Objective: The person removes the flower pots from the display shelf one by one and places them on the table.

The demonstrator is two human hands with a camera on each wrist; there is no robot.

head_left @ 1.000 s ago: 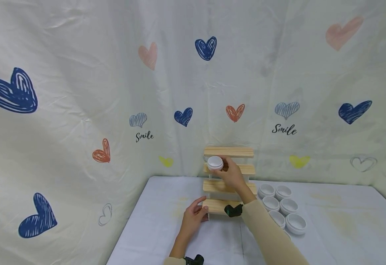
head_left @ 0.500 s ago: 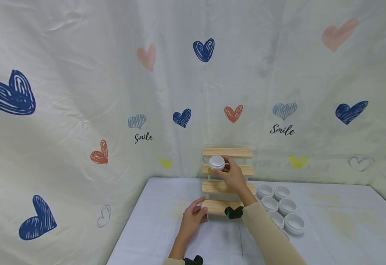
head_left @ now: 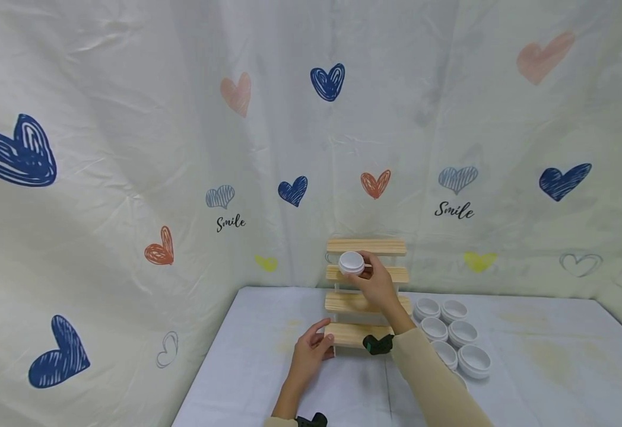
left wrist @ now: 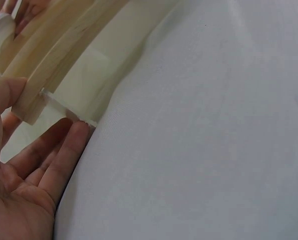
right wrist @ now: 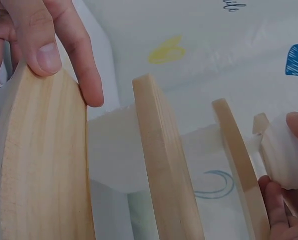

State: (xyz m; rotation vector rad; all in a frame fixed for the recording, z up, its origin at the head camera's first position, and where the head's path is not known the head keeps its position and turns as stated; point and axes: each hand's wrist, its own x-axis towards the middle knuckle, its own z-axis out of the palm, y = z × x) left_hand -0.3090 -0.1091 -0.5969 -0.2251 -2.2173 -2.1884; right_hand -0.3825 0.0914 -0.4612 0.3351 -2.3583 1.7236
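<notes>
A tiered wooden display stand (head_left: 365, 335) rises in steps at the back of the table, its pale slats joined by clear side supports. My left hand (head_left: 308, 354) grips the left end of the lowest slat. In the left wrist view, the thumb lies on the slat's end and the fingers (left wrist: 71, 150) reach under it by the clear support. My right hand (head_left: 376, 284) pinches a small round white jar (head_left: 351, 263) by its right side, in front of the second slat from the top. The jar is upright; whether it touches that slat cannot be told.
Several more white jars (head_left: 463, 333) stand in two columns right of the stand, partly hidden by the right sleeve (head_left: 434, 373). A white cloth covers the table (head_left: 530, 379). Behind hangs a white curtain (head_left: 407, 118) printed with hearts.
The right hand's jar has shifted slightly to the right along the upper slats. My left hand keeps its grip on the stand. The whole head view has tilted a little.
</notes>
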